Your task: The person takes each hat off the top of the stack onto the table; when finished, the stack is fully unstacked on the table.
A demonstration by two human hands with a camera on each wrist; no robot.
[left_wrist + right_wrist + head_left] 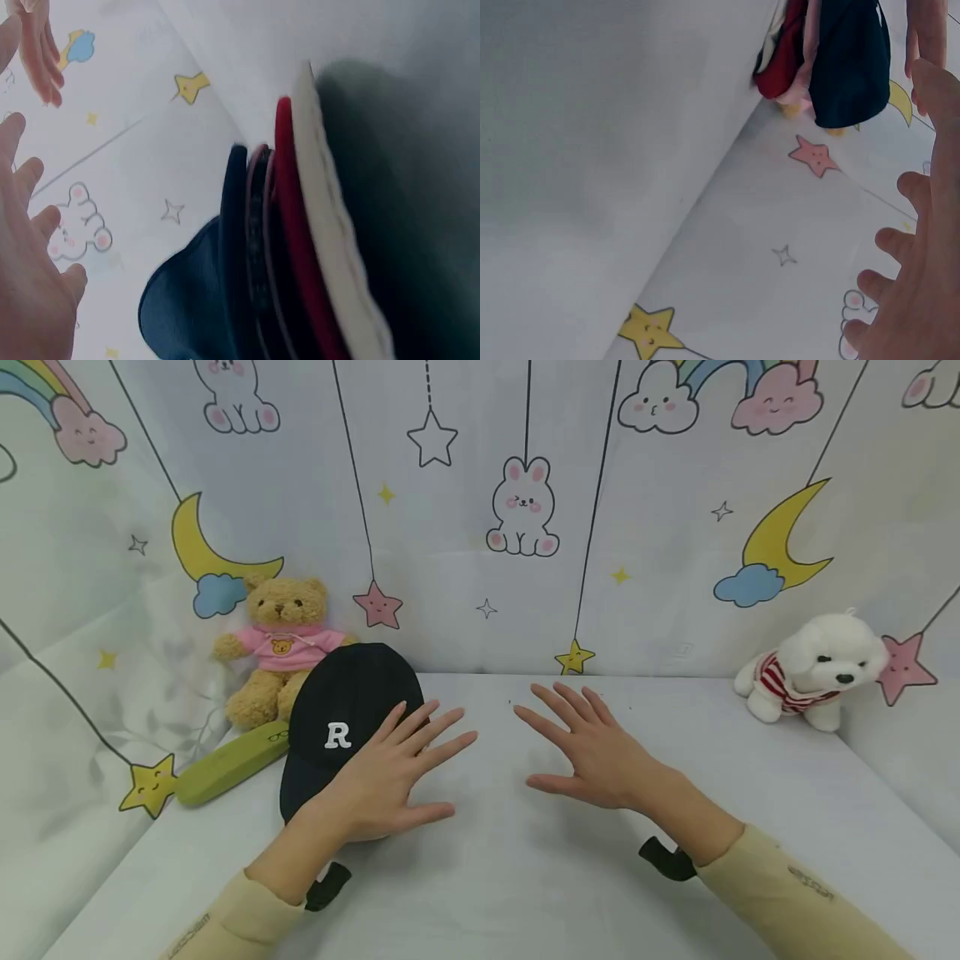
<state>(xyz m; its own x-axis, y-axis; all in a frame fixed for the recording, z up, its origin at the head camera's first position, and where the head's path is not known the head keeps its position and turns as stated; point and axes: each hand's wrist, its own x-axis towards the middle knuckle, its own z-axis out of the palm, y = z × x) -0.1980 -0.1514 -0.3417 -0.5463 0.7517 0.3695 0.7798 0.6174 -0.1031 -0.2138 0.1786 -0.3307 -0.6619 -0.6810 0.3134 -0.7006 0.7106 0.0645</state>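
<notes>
Left hand (390, 768): bare, palm down, fingers spread and straight, thumb out to the side; holding nothing. Right hand (588, 752): likewise spread, raised, holding nothing. Both well apart from one another, with fingertips pointing inward and forward.

Cap (360, 685): one, black in the head view, dark blue in the wrist views; white letter R (337, 735) on the front. Location: left of centre on the white table (480, 893), partly behind the left hand in the head view; a visible gap between hand and cap in the left wrist view. Beneath the cap, stacked closely: red layer (292, 187) and cream layer (319, 187), kind not tellable.

Teddy bear (281, 647): tan, pink top, seated behind the cap, partly hidden by it. Green object (228, 768): long, rounded, small glasses motif, one end just beside the cap. Plush dog (817, 668): white, red-striped garment, far right, well apart from both hands.

Sleeves (240, 910): beige, one per arm. Black straps (669, 858): one near each wrist. Backdrop (450, 527): white, printed with rabbits, moons, stars, clouds.
</notes>
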